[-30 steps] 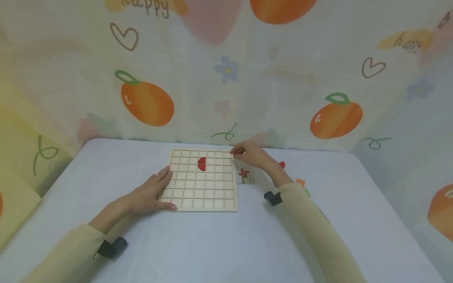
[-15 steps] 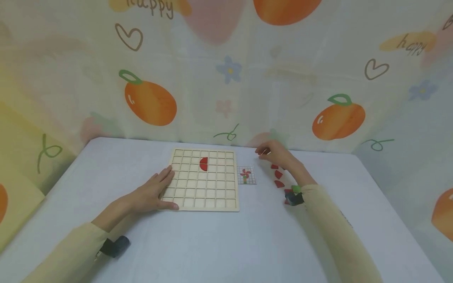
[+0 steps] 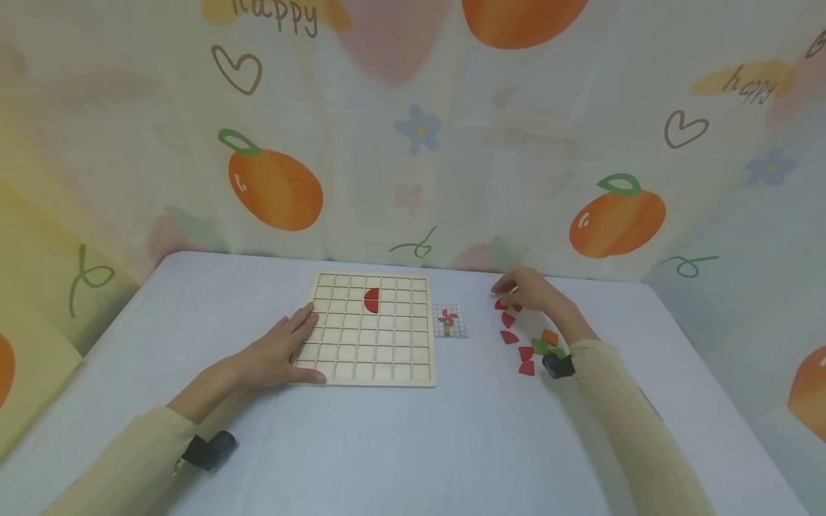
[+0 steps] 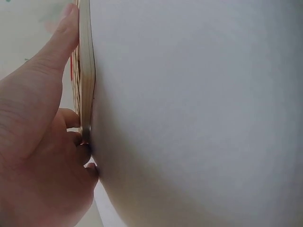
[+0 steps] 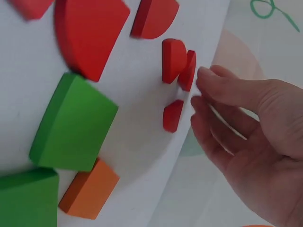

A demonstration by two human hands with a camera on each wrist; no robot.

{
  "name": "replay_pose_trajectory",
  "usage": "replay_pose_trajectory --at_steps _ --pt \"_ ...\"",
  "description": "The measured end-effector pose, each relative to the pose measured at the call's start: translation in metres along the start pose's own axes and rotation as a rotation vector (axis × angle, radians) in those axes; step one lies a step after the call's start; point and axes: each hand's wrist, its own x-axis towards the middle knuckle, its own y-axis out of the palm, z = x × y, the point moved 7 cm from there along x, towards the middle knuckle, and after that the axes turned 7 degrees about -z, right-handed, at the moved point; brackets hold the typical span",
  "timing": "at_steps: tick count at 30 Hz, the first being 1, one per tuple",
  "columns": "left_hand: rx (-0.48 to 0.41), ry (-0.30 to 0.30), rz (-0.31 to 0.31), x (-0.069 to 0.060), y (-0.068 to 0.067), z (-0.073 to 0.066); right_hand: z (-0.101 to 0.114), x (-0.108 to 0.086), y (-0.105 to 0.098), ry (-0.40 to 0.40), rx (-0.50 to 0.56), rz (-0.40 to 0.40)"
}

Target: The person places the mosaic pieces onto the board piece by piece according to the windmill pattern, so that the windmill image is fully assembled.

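Note:
A square wooden grid board (image 3: 361, 355) lies flat on the table. Two red quarter-round pieces (image 3: 372, 305) sit side by side in its upper middle cells, forming a half disc. Along the board's left edge rests my left hand (image 3: 271, 355), its thumb at the front corner and fingers spread against the side. My right hand (image 3: 532, 290) hovers over several loose red pieces (image 3: 508, 320) right of the board. In the right wrist view, the fingers of that hand (image 5: 251, 118) are loosely bent beside the nearest red piece (image 5: 188, 71), with nothing visible between them.
A small pattern card (image 3: 449, 321) with a red pinwheel picture lies against the board's right side. Green blocks (image 5: 75, 123) and an orange block (image 5: 90, 189) lie near the right wrist. The white table (image 3: 387, 444) meets a printed cloth (image 3: 361, 143) at the back.
My right hand has moved right, from the board's upper right corner to above the loose red pieces. The left hand keeps its place on the board.

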Motion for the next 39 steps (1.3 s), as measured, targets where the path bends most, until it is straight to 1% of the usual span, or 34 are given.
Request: replay_pose_trajectory --at_steps 2,4,9,16,19,27,32,39 --pt "-0.002 0.002 0.004 -0.001 0.001 0.000 -0.004 -0.003 0.002 0.009 -0.003 0.021" --pt "-0.001 0.005 0.007 -0.001 0.001 -0.001 -0.007 -0.005 0.003 0.038 -0.003 0.030" --pt "0.002 0.003 0.004 -0.002 -0.003 -0.003 -0.007 -0.002 0.006 0.054 -0.001 0.025" --pt "0.007 0.000 0.012 0.001 -0.002 -0.005 -0.006 0.001 0.004 0.038 0.011 0.010" --pt "0.011 -0.003 0.013 0.002 -0.002 -0.006 -0.006 0.000 0.002 0.045 0.023 0.001" --pt "0.002 -0.012 0.016 0.003 0.001 -0.005 -0.002 -0.001 -0.001 0.039 0.011 -0.007" --pt "0.009 -0.003 0.015 0.004 0.003 -0.003 0.008 0.000 -0.003 -0.001 0.018 -0.027" --pt "0.026 -0.005 0.008 0.001 0.000 -0.001 0.030 0.008 0.002 -0.062 0.041 -0.036"
